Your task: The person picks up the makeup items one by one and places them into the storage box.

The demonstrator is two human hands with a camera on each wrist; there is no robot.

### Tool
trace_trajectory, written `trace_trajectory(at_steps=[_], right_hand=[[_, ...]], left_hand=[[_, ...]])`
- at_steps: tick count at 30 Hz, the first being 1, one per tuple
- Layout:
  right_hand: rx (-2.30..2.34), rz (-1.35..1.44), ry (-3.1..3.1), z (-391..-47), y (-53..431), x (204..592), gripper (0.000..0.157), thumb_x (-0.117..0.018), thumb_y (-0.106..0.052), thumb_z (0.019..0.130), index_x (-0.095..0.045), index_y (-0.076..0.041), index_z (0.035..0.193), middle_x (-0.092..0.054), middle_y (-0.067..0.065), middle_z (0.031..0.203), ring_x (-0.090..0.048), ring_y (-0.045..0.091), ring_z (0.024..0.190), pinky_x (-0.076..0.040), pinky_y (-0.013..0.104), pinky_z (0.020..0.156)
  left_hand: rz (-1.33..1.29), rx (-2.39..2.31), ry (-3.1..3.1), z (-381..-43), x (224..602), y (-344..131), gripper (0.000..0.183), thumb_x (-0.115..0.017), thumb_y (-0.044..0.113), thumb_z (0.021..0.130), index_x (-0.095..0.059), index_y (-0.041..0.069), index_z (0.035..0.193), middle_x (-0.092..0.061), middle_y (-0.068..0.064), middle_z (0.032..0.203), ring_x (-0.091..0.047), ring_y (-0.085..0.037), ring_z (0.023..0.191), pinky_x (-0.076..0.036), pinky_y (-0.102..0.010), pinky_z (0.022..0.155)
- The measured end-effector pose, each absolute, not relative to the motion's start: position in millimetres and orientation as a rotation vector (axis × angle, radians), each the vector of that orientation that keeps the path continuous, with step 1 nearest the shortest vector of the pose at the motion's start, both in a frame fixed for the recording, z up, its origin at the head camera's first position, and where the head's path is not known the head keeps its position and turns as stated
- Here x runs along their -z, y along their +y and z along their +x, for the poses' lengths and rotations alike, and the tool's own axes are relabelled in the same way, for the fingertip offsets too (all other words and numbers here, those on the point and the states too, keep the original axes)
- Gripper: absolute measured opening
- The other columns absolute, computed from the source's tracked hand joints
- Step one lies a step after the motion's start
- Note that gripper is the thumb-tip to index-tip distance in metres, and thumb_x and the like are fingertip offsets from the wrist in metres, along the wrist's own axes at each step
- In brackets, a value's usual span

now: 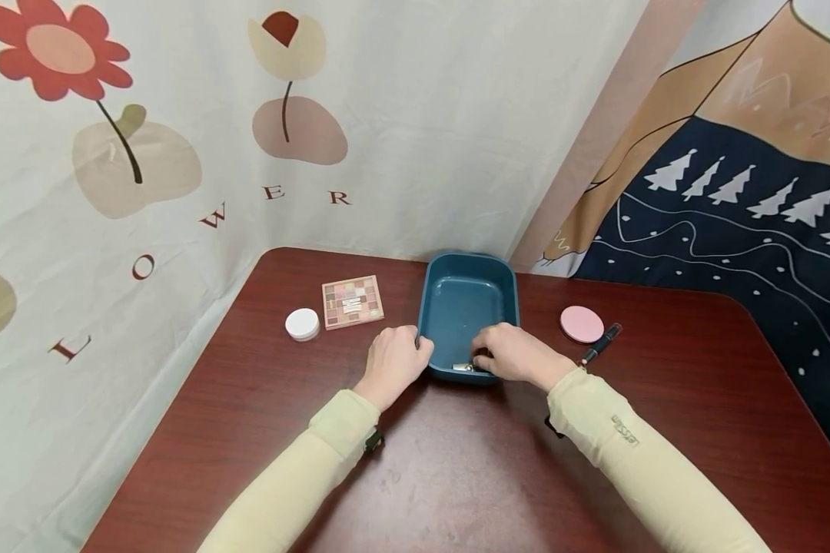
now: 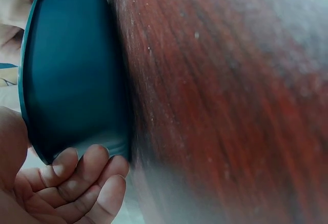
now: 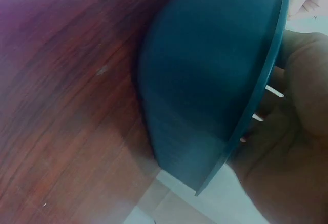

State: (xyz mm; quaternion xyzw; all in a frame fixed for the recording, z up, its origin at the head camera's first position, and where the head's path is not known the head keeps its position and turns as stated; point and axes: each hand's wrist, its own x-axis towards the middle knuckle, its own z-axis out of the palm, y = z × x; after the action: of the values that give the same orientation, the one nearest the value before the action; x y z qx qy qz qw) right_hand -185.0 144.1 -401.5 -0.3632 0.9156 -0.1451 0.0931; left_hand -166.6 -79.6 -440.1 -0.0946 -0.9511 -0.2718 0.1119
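Note:
A deep blue rectangular bin [image 1: 467,307] stands at the back middle of the table. My left hand [image 1: 394,361] holds its near left rim; in the left wrist view the fingers [image 2: 92,165] curl against the outside wall. My right hand [image 1: 515,353] reaches over the near right rim with fingers bent down inside. At those fingertips, a small shiny silver tube-like piece [image 1: 463,367] with a darker end lies along the near wall. The right wrist view shows the bin's outer wall [image 3: 205,70]; it hides the fingertips and the piece.
Left of the bin are an eyeshadow palette [image 1: 353,302] and a white round jar [image 1: 302,324]. To its right lie a pink round compact [image 1: 582,324] and a dark pen-like tube [image 1: 602,343], partly behind the right wrist. A printed curtain [image 1: 415,138] hangs along the table's back edge.

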Motion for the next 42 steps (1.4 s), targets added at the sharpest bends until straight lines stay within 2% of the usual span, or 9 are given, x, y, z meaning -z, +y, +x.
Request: trace_trajectory(at_steps=[11, 15, 22, 28, 42], right_hand=[[0.598, -1.173, 2.811, -177.0, 163.4, 401.1, 0.015, -0.07, -0.004, 0.093, -0.077, -0.003, 0.106, -0.072, 0.006, 0.099, -0.067, 0.02, 0.092, -0.058, 0.038, 0.08], [0.648, -1.167, 2.87, -175.3, 169.3, 402.5, 0.017, -0.071, -0.005, 0.093, -0.077, -0.002, 0.109, -0.071, 0.007, 0.101, -0.066, 0.021, 0.094, -0.058, 0.039, 0.081], [0.711, -1.173, 3.017, -174.7, 178.9, 405.1, 0.016, -0.073, -0.007, 0.091, -0.077, -0.003, 0.107, -0.071, 0.008, 0.104, -0.064, 0.021, 0.095, -0.058, 0.039, 0.08], [0.736, -1.171, 3.147, -176.7, 188.5, 410.5, 0.013, -0.07, -0.005, 0.092, -0.077, -0.005, 0.102, -0.071, 0.007, 0.098, -0.06, 0.019, 0.087, -0.055, 0.036, 0.072], [0.792, -1.115, 3.23, -177.3, 211.3, 417.4, 0.013, -0.07, 0.002, 0.088, -0.076, -0.001, 0.1, -0.07, 0.009, 0.096, -0.061, 0.024, 0.088, -0.055, 0.042, 0.077]], left_hand=[[-0.288, 0.79, -2.786, -167.0, 440.0, -80.0, 0.038, -0.056, 0.012, 0.083, -0.031, 0.018, 0.055, -0.023, 0.006, 0.054, -0.03, -0.016, 0.052, -0.031, -0.03, 0.048], [-0.287, 0.78, -2.787, -167.1, 440.0, -79.5, 0.037, -0.056, 0.013, 0.083, -0.033, 0.017, 0.054, -0.026, 0.005, 0.053, -0.036, -0.018, 0.051, -0.033, -0.031, 0.048], [-0.277, 0.788, -2.793, -166.4, 439.7, -79.8, 0.036, -0.056, 0.013, 0.083, -0.034, 0.017, 0.054, -0.026, 0.004, 0.053, -0.036, -0.019, 0.051, -0.034, -0.031, 0.048], [-0.274, 0.787, -2.799, -166.9, 439.7, -80.0, 0.037, -0.056, 0.014, 0.083, -0.034, 0.017, 0.054, -0.027, 0.005, 0.053, -0.036, -0.019, 0.051, -0.034, -0.031, 0.048], [-0.268, 0.782, -2.811, -166.9, 438.3, -79.4, 0.036, -0.056, 0.014, 0.083, -0.035, 0.016, 0.054, -0.029, 0.004, 0.052, -0.038, -0.019, 0.05, -0.036, -0.033, 0.049]])
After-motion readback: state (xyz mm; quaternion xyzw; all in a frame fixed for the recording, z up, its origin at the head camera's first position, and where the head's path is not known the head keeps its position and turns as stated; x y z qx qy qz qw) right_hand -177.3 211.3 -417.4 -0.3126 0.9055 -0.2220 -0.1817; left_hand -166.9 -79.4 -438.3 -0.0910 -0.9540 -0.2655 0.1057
